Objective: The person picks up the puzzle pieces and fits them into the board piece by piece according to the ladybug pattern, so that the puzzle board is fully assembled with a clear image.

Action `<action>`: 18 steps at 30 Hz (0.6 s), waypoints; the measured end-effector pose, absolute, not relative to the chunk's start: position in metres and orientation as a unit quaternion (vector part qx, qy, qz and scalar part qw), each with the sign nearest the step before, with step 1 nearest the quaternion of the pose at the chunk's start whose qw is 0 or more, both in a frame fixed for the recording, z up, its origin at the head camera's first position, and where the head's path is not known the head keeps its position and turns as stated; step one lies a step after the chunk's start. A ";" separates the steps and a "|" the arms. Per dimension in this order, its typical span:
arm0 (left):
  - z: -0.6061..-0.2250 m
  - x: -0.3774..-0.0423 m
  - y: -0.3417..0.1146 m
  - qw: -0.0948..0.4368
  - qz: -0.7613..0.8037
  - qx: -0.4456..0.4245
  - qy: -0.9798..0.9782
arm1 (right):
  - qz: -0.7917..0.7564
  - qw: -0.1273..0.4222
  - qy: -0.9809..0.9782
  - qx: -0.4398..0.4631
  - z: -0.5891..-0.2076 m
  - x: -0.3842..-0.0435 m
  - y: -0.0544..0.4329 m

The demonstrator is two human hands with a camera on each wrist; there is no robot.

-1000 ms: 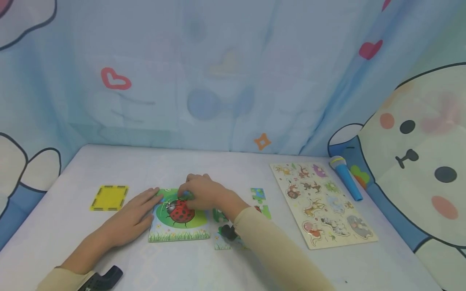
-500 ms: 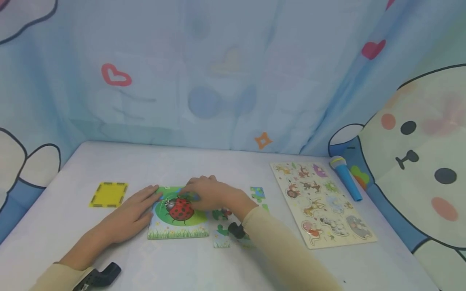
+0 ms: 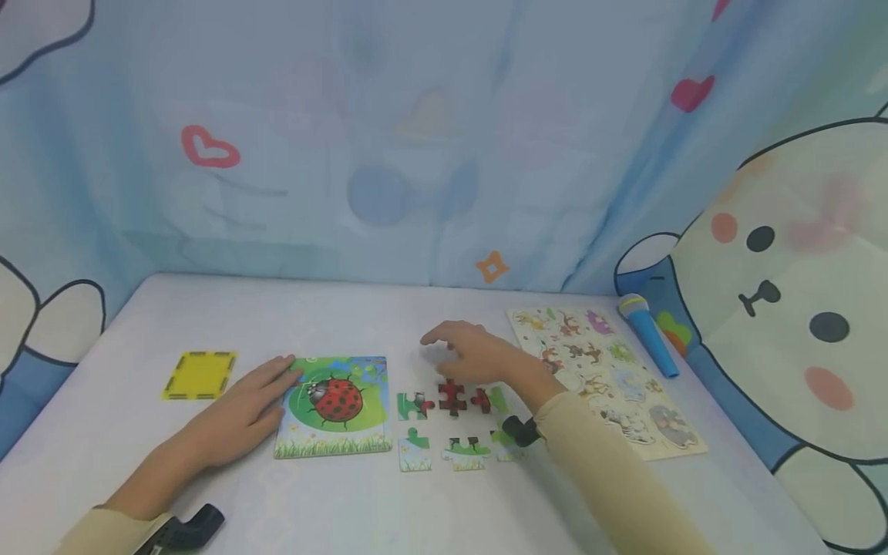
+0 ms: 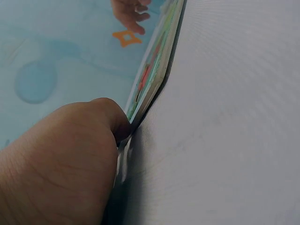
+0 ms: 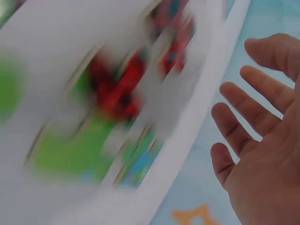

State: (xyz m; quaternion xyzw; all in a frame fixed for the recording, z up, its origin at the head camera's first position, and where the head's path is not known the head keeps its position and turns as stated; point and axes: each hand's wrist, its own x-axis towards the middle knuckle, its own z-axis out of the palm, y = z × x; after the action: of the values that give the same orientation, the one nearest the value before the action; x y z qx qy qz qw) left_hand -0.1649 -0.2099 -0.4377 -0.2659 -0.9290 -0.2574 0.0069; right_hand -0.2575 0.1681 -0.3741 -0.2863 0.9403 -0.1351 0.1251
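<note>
A square ladybug puzzle board (image 3: pixel 334 432) lies flat on the table. My left hand (image 3: pixel 236 420) rests along the left edge of it, fingers extended; in the left wrist view, the thumb (image 4: pixel 110 112) is against the board's edge. To the right, loose jigsaw pieces are spread out, among them a red one (image 3: pixel 452 396) and a grassy corner piece (image 3: pixel 415 455). Over the back of these pieces hovers my right hand (image 3: pixel 475 354), its fingers relaxed and apart. In the right wrist view, that hand's palm holds nothing, and the pieces below are blurred.
A wooden animal peg puzzle (image 3: pixel 634 401) lies at the right, partly behind the right forearm. Beyond it is a blue toy microphone (image 3: pixel 652 339). A yellow square tile (image 3: pixel 200 375) lies at the left. A patterned curtain (image 3: pixel 388 139) hangs behind the table.
My right hand has lifted off the board's upper right and moved right over the loose pieces, uncovering the board's blue-flowered corner. My left hand has stayed at the board's left edge.
</note>
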 end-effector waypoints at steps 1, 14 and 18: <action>-0.437 -0.165 -0.210 0.010 -0.259 -0.268 -0.928 | -0.135 0.122 0.943 -0.278 -0.374 -0.259 0.176; -0.437 -0.163 -0.209 0.010 -0.254 -0.261 -0.931 | -0.139 0.124 0.959 -0.214 -0.386 -0.258 0.245; -0.437 -0.163 -0.208 0.015 -0.254 -0.265 -0.930 | -0.155 0.116 0.954 -0.231 -0.388 -0.255 0.249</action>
State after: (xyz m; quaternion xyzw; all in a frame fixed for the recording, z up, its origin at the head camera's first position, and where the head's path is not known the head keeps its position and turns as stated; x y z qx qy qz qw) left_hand -0.1627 -0.2076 -0.4365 -0.2652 -0.9301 -0.2538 0.0147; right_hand -0.2545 0.2487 -0.3877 -0.2306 0.9536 -0.1551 0.1156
